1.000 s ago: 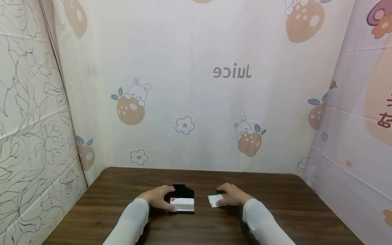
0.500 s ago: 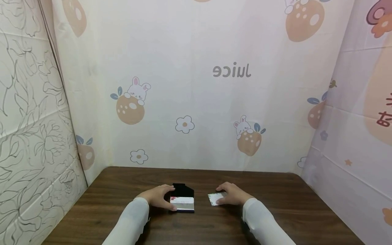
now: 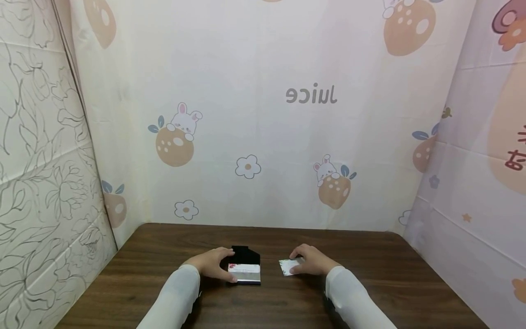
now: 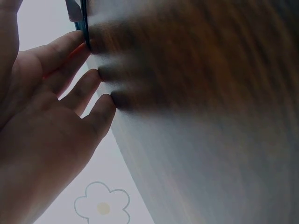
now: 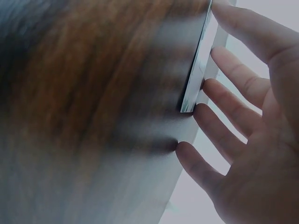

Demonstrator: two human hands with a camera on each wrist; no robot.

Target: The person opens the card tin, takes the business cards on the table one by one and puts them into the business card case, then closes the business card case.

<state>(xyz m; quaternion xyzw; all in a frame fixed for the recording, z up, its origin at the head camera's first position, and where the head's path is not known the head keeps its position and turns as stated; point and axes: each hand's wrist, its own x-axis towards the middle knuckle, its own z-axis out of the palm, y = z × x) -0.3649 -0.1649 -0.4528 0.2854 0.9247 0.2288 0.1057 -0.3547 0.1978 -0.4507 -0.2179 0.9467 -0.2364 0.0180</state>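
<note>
An opened business card case [image 3: 248, 277], with a black flap [image 3: 245, 256] folded back and a white card with red print [image 3: 244, 268] inside, lies flat on the table. My left hand [image 3: 211, 265] holds its left side, thumb at the near corner and index finger by the flap. Only a dark edge of the case [image 4: 85, 23] shows in the left wrist view. To the right, a white card with green leaf print [image 3: 289, 267] lies between the thumb and fingers of my right hand [image 3: 313, 262]. Its pale edge [image 5: 198, 65] runs along the fingertips in the right wrist view.
The dark wooden table [image 3: 164, 283] reaches back to a white curtain [image 3: 279, 196] printed with rabbits and fruit. Patterned cloth panels hang at the left [image 3: 41, 183] and right [image 3: 472, 183]. A strip of bare wood separates the case from the loose card.
</note>
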